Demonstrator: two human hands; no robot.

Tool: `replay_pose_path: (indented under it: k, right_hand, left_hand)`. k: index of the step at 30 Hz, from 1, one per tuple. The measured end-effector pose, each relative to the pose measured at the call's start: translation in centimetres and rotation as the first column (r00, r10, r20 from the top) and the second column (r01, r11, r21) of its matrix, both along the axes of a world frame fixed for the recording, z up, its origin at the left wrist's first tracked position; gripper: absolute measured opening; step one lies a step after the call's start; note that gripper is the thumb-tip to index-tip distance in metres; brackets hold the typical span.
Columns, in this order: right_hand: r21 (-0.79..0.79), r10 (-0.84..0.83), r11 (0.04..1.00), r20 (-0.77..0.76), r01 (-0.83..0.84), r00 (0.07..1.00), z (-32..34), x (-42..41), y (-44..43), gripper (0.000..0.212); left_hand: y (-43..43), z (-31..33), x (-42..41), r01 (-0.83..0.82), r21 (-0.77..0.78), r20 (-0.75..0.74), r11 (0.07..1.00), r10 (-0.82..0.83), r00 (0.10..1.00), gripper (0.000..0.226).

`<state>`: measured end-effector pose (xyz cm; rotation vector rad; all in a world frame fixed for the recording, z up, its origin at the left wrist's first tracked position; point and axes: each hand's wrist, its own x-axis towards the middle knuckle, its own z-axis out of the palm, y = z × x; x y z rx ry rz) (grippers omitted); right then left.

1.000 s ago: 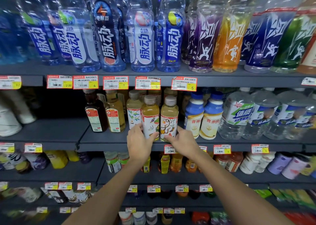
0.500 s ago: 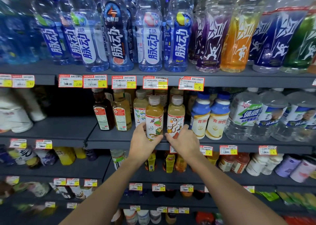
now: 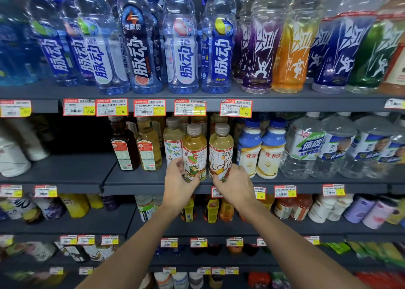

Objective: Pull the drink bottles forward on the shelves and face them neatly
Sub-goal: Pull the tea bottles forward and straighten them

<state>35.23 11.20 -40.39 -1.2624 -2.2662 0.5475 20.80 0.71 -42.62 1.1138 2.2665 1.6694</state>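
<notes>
My left hand (image 3: 178, 184) grips the left tea bottle (image 3: 194, 150) low down, and my right hand (image 3: 235, 186) grips the right tea bottle (image 3: 221, 148). Each bottle is upright at 12 o'clock of its hand, just beside the other, at the front edge of the middle shelf (image 3: 135, 180).

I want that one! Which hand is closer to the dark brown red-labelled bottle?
Left. The left hand is to the right of the dark brown red-labelled plastic bottle; the right hand is farther right.
</notes>
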Motion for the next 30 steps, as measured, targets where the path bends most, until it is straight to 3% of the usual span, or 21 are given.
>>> replay_pose_path:
  k: [6, 11, 15, 25, 30]
  right_hand:
    - [-0.006, -0.022, 1.0, -0.038, 0.022, 0.999, 0.1, -0.4, 0.1, 0.057]
    - [-0.053, 0.125, 0.991, -0.025, -0.126, 0.992, 0.1, 0.2, 1.3, 0.037]
    - [-0.059, 0.161, 0.985, -0.053, -0.165, 0.985, 0.0, 0.5, 1.4, 0.034]
    - [-0.027, 0.151, 0.988, -0.005, -0.151, 0.989, -0.6, 0.4, 1.8, 0.017]
    - [-0.014, 0.147, 0.989, -0.043, -0.148, 0.988, -1.2, 1.1, 1.2, 0.031]
  left_hand:
    - [0.7, -0.8, 1.6, -0.119, 0.051, 0.001, 0.992, 0.119, 0.993, 0.067]
    - [0.9, -0.3, 0.6, -0.018, -0.004, -0.025, 1.0, 0.018, 1.0, 0.057]
    - [0.7, -0.3, -0.1, 0.044, -0.066, -0.086, 0.997, -0.05, 0.995, 0.053]
    - [1.3, -0.1, -1.2, -0.04, -0.229, -0.211, 0.973, -0.009, 0.977, 0.054]
    - [1.1, -0.3, -1.3, -0.056, -0.276, -0.232, 0.96, -0.01, 0.973, 0.066]
